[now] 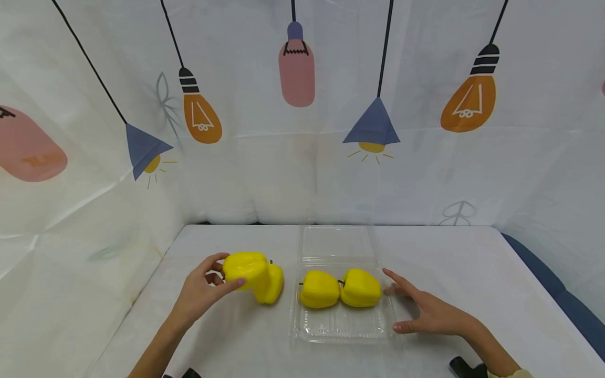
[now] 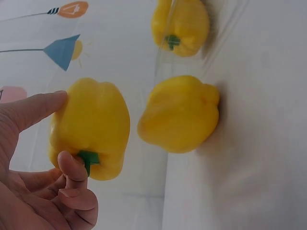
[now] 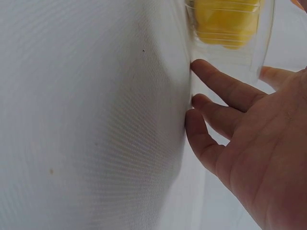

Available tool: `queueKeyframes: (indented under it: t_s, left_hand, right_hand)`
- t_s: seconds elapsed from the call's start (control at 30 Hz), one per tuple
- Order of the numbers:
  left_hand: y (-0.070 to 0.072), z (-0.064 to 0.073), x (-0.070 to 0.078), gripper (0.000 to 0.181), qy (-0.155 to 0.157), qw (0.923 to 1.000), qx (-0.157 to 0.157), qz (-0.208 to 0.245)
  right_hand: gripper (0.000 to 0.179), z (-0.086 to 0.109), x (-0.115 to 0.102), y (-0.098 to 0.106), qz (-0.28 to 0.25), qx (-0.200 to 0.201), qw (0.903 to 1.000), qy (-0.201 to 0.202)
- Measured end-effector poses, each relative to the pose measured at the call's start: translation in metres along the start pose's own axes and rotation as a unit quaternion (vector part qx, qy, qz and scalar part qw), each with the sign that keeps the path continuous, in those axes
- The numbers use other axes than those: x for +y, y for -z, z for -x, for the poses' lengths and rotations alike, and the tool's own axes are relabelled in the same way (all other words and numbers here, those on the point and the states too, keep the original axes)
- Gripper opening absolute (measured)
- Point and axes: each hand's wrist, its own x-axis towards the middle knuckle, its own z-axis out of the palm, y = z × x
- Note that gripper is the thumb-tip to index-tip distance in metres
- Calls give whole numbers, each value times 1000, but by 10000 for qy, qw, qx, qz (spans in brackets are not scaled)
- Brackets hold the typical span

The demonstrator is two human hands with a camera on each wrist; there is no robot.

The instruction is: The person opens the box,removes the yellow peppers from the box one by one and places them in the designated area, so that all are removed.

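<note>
head view: i see the left hand (image 1: 199, 294) pinching a yellow pepper (image 1: 243, 266) at the clear container's (image 1: 340, 329) nine o'clock side. i'd call this a carry; the next move likely calls for a path toward three o'clock, over the loose pepper (image 1: 271, 286) in between. a third pepper (image 1: 320, 290) and fourth pepper (image 1: 361, 287) lie inside. right hand (image 1: 427, 312), fingers spread, sits by the three o'clock edge; contact i can't tell. the table (image 1: 472, 262) meets a printed curtain (image 1: 264, 173) at twelve.

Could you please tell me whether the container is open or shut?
Open: its lid is swung back, leaving the two peppers inside uncovered.
</note>
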Motion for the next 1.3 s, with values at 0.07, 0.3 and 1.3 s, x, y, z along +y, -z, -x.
queueKeyframes:
  t_s: [0.07, 0.3, 1.3]
  left_hand:
    - [3, -1, -2, 67, 25, 10000, 21, -14]
    - [12, -2, -11, 69, 155, 9998, 74, -120]
    - [23, -14, -45, 76, 624, 9946, -114, -819]
  right_hand:
    - [105, 0, 0, 0, -1, -5, 10000, -10]
    - [105, 0, -2, 0, -17, -24, 10000, -42]
    - [106, -1, 1, 0, -45, -40, 10000, -38]
